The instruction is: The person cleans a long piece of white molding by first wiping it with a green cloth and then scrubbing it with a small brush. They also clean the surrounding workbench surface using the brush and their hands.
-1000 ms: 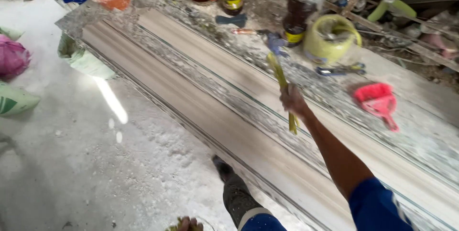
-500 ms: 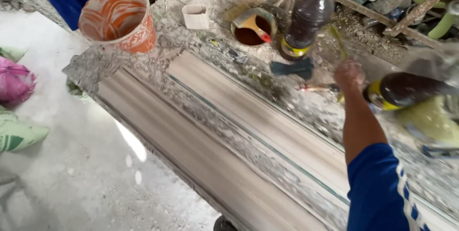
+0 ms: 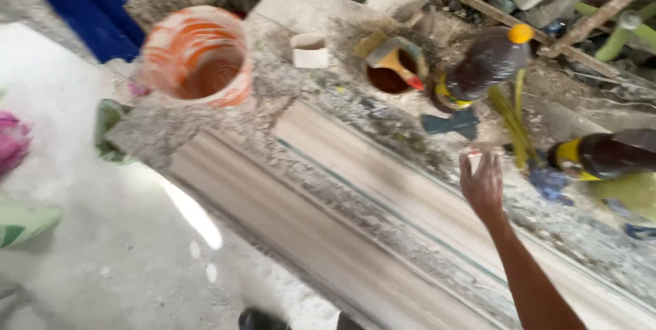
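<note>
1. Right hand (image 3: pixel 482 183) raised over the counter (image 3: pixel 205 132), fingers (image 3: pixel 471 166) closed around a yellow-green stick (image 3: pixel 509 121).
2. Stick slanting up towards the dark bottle (image 3: pixel 482 70) near the counter's far edge.
3. Orange bucket (image 3: pixel 198 53) at the far left corner.
4. Left hand out of sight.

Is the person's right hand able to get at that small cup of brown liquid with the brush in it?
Probably yes: the right hand is over the bench, and only bare dusty surface seems to lie between it and the cup.
</note>
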